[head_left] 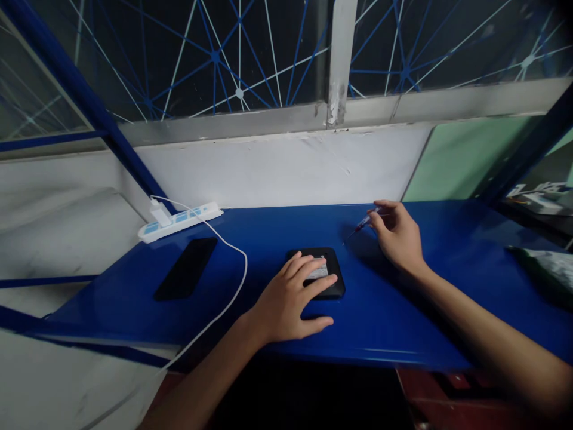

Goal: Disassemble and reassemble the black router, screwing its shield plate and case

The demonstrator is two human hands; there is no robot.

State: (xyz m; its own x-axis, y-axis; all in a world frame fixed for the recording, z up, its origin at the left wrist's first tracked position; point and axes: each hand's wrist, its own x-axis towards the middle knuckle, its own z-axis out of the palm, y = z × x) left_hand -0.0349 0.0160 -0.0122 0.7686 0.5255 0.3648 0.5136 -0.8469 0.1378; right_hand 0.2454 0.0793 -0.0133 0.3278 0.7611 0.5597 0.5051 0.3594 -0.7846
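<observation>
My left hand lies with its fingers spread over a flat black box with rounded corners. Part of a pale printed label shows between the fingers; the rest of the box's face is covered. To the right of the box, my right hand pinches a small screwdriver by its handle. The thin shaft slants down and left, its tip near the tabletop beside the box's upper right corner. Whether the tip touches the table I cannot tell.
A black smartphone lies at the left of the blue table. Behind it a white power strip holds a plug, whose white cable runs across the table and over the front edge. A shiny packet sits at the right edge.
</observation>
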